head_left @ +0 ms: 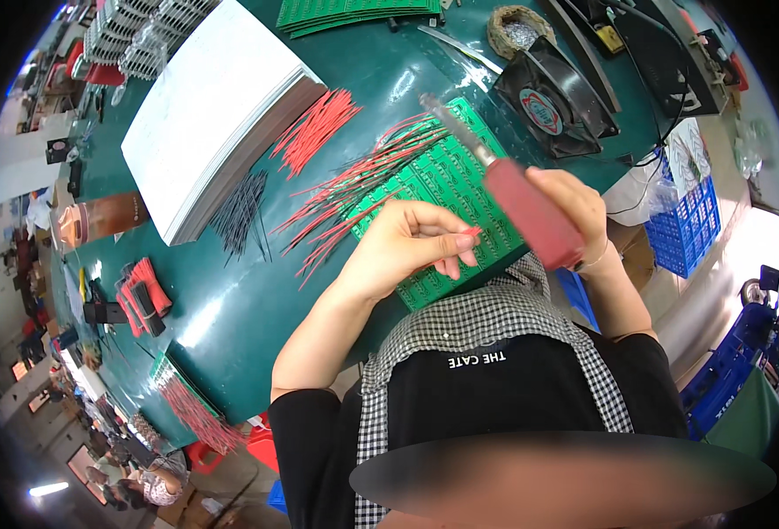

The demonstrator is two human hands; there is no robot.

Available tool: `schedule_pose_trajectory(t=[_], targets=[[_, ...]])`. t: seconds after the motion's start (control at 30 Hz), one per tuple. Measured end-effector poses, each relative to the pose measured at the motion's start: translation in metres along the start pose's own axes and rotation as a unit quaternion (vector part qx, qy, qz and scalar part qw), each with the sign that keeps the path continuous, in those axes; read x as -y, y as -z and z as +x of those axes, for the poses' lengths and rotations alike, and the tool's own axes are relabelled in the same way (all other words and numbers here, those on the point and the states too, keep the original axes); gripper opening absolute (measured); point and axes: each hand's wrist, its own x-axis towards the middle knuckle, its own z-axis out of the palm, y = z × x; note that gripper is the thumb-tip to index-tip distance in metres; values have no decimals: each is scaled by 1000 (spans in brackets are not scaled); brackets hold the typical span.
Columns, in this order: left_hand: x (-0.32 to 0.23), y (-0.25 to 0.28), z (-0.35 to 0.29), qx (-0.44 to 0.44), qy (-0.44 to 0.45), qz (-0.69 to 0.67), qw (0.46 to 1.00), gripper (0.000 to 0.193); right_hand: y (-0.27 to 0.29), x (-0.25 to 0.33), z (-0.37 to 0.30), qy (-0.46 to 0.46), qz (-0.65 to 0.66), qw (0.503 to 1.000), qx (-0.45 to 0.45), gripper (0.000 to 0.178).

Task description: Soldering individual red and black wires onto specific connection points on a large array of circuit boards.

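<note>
A: How should the step in hand be going?

B: As a judgement, the right hand [575,212] should be guiding the red-handled iron with a long metal shaft [535,216] clear of the left hand [407,242], treating that shaft as hot.

A: What are the hands doing?

B: They are working apart. The right is gripping the handle firmly; the left is pinching a small red piece [475,231] between thumb and forefinger, its other fingers curling loosely.

A: Where is the work lying?

B: The rectangular green circuit-board panel [447,181] is lying at the near edge of the glossy green table [239,344]. Thin red and black wires [363,172] are overlapping its left side. The shaft is appearing blurred; contact cannot be told.
</note>
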Motion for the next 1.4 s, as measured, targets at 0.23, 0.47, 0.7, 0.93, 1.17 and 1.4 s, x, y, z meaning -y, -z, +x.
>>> schedule_pose_trajectory(t=[0.23, 0.47, 0.7, 0.93, 1.17, 1.4], targets=[[-2, 1, 1, -20, 4, 30, 999, 11, 0, 3, -13, 3, -47, 998, 47, 47], [-18, 35, 0, -337, -190, 392, 835, 13, 6, 7, -66, -293, 168, 941, -32, 59], [13, 43, -3, -236, -341, 717, 560, 19, -12, 34, -76, -451, 429, 781, -48, 71], [26, 43, -5, -186, -369, 763, 496, 19, -14, 44, -83, -444, 419, 791, -54, 69], [26, 40, -3, -205, -330, 750, 536, 20, -17, 45, -80, -427, 359, 830, -24, 66], [30, 40, -5, -196, -336, 763, 516, 23, -9, 41, -79, -361, 173, 912, 92, 58]])
